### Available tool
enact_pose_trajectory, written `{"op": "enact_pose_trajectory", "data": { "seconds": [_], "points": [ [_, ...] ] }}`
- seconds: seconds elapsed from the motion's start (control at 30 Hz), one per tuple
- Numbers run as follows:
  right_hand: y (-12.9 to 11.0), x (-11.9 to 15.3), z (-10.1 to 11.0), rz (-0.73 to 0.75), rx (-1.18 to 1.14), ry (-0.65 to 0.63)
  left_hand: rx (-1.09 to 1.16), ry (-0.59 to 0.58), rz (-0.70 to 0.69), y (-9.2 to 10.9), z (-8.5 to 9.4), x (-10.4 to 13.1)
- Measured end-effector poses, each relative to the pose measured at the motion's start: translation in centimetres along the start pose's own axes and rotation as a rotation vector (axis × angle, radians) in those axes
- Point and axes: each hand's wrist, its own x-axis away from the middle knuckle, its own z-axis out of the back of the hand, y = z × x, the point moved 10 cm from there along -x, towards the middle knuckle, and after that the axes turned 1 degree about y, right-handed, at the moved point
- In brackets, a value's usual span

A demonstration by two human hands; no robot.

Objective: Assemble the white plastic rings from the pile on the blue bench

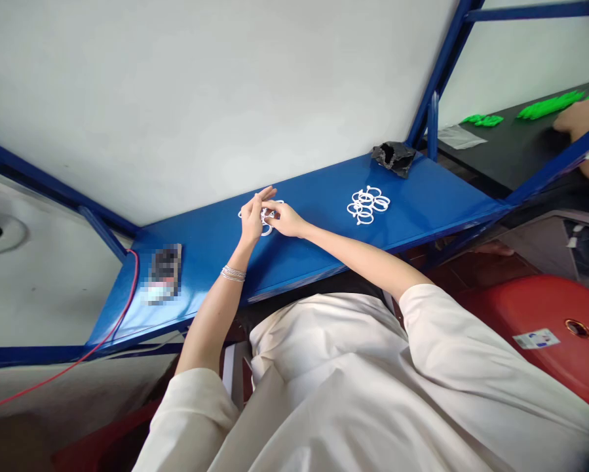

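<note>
My left hand (251,217) and my right hand (287,221) meet above the blue table, fingertips close together. Between them are thin white plastic rings (266,230), and part of a ring shows past each hand. The right thumb and fingers pinch at the rings. On the left, some fingers reach out straight while the others bend in around the rings; the exact grip is partly hidden. A pile of several white rings (367,204) with small nubs, like looped cable ties, lies to the right of my hands.
A crumpled black bag (394,158) lies at the table's (318,190) far right. At left are a blurred-out phone-like object (164,274) and a red cable (133,288). Blue frame posts stand at both ends. Right: a red stool (534,314), another person's hand (582,121), green pieces (544,106).
</note>
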Motion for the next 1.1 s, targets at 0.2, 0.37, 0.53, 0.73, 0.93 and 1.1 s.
{"op": "enact_pose_trajectory", "data": {
  "seconds": [0.2, 0.37, 0.53, 0.73, 0.93, 1.1],
  "points": [
    [0.6, 0.0, -0.3, -0.015, -0.055, -0.006, 0.038, 0.030, 0.030, -0.3, 0.2, 0.1],
    [-0.8, 0.3, -0.1, 0.077, 0.071, -0.006, 0.129, 0.037, 0.125, -1.7, 0.2, -0.2],
    [-1.3, 0.6, -0.5, 0.158, 0.212, 0.015, 0.261, 0.061, 0.222, -2.6, 0.6, -0.6],
    [-0.5, 0.4, -0.7, 0.121, 0.185, -0.009, 0.329, 0.047, 0.284, -1.9, 0.3, -0.3],
    [-0.6, 0.5, -0.6, 0.098, 0.215, -0.028, 0.375, 0.009, 0.360, -2.2, -0.2, 0.1],
    [-0.3, 0.3, -0.9, 0.047, 0.168, -0.005, 0.324, 0.027, 0.283, -2.1, 0.4, -0.2]
  ]
}}
